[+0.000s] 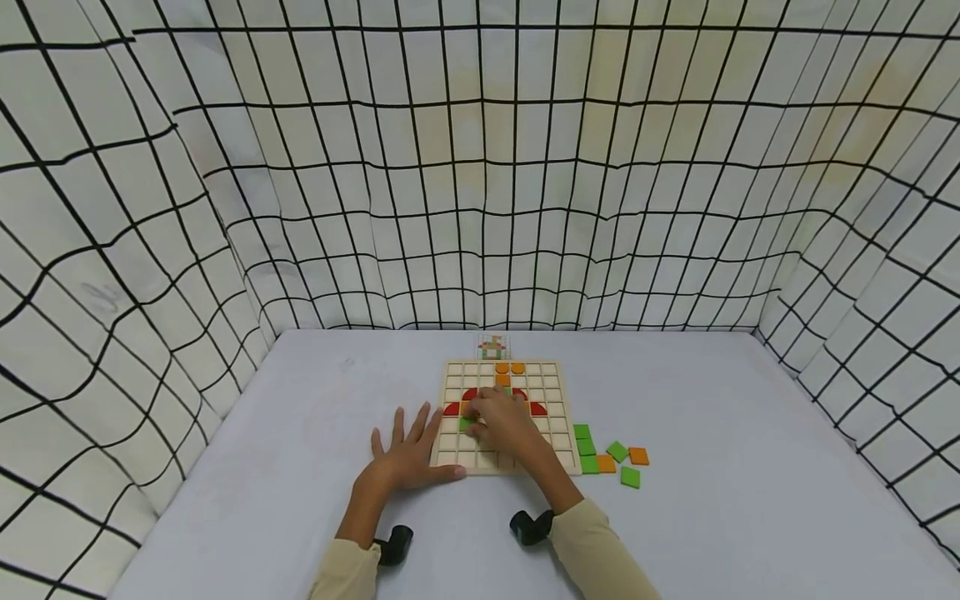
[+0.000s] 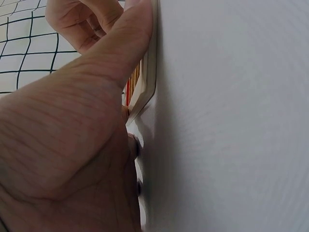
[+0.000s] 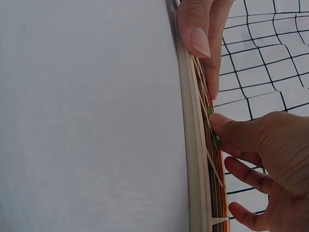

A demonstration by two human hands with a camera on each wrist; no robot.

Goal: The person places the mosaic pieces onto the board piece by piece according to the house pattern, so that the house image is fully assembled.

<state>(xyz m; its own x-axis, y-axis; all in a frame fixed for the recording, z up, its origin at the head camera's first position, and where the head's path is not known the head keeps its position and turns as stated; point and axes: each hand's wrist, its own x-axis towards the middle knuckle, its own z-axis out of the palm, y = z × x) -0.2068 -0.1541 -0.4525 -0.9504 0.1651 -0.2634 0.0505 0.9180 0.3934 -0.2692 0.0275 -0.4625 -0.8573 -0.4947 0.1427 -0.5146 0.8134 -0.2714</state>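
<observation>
A pale wooden grid board (image 1: 510, 459) lies on the table, with red, orange and green pieces in its cells. My left hand (image 1: 407, 457) lies flat at its near left corner, fingers spread and thumb along the near edge. Over the board's middle, my right hand (image 1: 507, 423) has its fingers bent. In the right wrist view, its thumb and finger pinch a green square tile (image 3: 216, 140) low at the grid. Another view of green shows beside the thumb in the head view, a tile (image 1: 467, 424) in a cell. The right hand hides some cells.
Loose green tiles (image 1: 630, 477) and orange tiles (image 1: 639, 456) lie right of the board, some touching its edge. A small pattern card (image 1: 493, 347) lies beyond the far edge. Black netting (image 1: 513, 183) over white walls surrounds the white table (image 1: 750, 467).
</observation>
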